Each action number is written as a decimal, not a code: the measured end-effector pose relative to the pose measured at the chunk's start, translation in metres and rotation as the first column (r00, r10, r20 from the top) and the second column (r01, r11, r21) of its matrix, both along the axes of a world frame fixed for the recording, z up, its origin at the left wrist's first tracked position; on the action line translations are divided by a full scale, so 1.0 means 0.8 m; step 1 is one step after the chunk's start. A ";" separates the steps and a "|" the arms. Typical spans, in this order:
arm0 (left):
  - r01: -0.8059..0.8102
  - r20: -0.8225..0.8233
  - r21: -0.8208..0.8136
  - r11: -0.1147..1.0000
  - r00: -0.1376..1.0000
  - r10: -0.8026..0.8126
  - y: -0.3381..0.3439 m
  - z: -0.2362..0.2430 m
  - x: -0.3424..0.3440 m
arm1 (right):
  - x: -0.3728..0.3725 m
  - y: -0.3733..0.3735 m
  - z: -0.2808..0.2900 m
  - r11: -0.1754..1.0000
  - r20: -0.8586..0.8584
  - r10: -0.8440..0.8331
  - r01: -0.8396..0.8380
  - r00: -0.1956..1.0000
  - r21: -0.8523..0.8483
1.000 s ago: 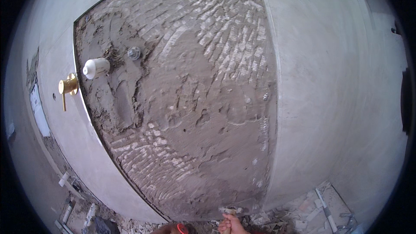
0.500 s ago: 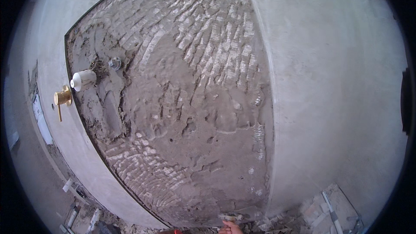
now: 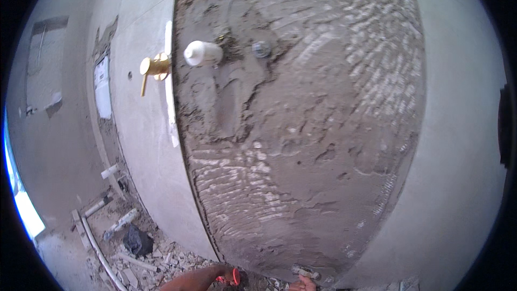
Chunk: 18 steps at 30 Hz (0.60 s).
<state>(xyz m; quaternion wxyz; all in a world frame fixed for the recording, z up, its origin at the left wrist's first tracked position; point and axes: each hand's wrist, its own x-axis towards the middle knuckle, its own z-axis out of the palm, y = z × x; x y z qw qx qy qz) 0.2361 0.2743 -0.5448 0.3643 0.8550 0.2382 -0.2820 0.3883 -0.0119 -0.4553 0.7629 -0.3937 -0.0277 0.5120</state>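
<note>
Before me is a recessed wall panel [image 3: 318,118] coated in grey, ridged mortar, with a white capped fitting [image 3: 203,53] and a metal fitting [image 3: 261,48] in its upper left. My right hand [image 3: 302,285] is closed round the handle of a small mortar-covered tool [image 3: 307,271] at the panel's lower edge. My left forearm [image 3: 191,279] reaches in from below toward a red round object [image 3: 235,276]; that hand's fingers are too small and obscured to make out. A brass mixer tap [image 3: 154,67] sits on the smooth wall just left of the recess.
Smooth plastered wall [image 3: 458,129] flanks the panel. On the left are a pale cover plate [image 3: 103,86], a wall niche [image 3: 46,59] and a bright opening [image 3: 29,213]. Pipes [image 3: 97,253], a black bundle [image 3: 138,241] and broken rubble [image 3: 156,267] lie on the floor below.
The view has swung left, so the panel appears further right and more of the left wall and floor shows. My left forearm shows more; my right hand stays low with the tool.
</note>
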 end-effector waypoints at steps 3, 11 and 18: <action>-0.008 0.021 -0.005 1.000 1.000 0.008 0.000 -0.001 -0.021 | -0.007 0.005 0.003 0.999 0.016 -0.006 0.006 1.000 -0.032; 0.051 0.057 -0.029 0.998 0.997 -0.050 0.002 -0.015 -0.046 | -0.023 0.012 0.010 0.990 0.033 -0.051 0.055 0.998 -0.129; 0.159 0.108 -0.043 0.986 0.982 -0.153 -0.007 -0.023 -0.048 | -0.044 -0.019 0.022 0.952 0.042 -0.173 0.178 0.984 -0.248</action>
